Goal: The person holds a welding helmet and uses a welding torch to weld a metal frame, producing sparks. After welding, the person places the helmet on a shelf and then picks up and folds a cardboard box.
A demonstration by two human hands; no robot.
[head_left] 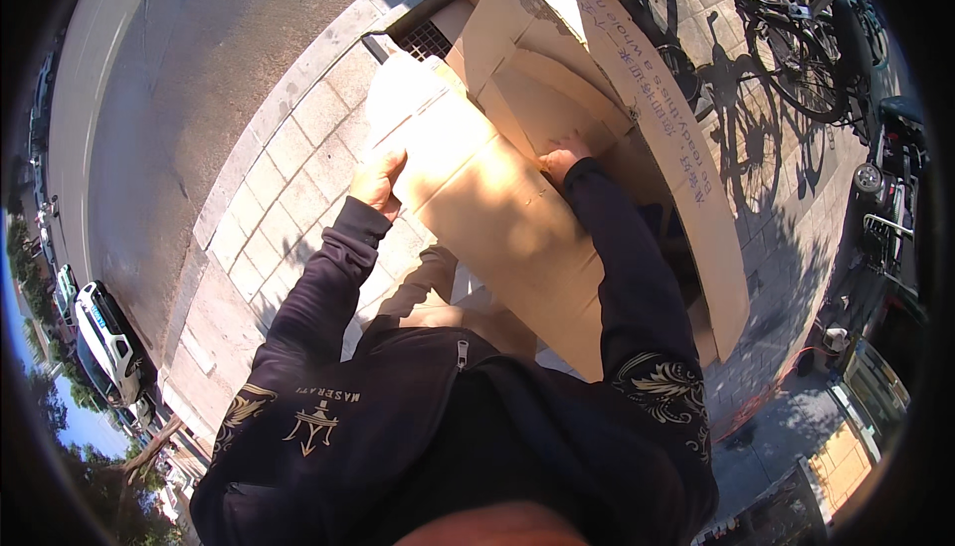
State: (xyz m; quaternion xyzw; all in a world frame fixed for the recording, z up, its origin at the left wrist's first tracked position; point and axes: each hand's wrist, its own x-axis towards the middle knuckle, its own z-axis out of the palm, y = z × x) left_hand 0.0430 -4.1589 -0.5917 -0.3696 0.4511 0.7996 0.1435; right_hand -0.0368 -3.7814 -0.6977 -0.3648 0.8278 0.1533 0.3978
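A large brown cardboard box [492, 193] stands in front of me, partly unfolded, its near panel bright with sun and dappled shade. My left hand [378, 181] is closed on the left edge of that panel, thumb on top and the other fingers mostly hidden. Reaching between the panels, my right hand [565, 156] has its fingers bent over the near panel's inner edge. The right forearm lies along the opening. A tall side panel [662, 113] with printed lettering rises to the right of it, and a torn flap [532, 9] sticks up at the far end.
Paving slabs [264, 183] lie under and around the box. A kerb [259, 128] curves on the left beside a road [199, 79]. Near the box's far end is a drain grate [426, 41]. Bicycles [796, 49] stand at the right; a white car [107, 342] is far left.
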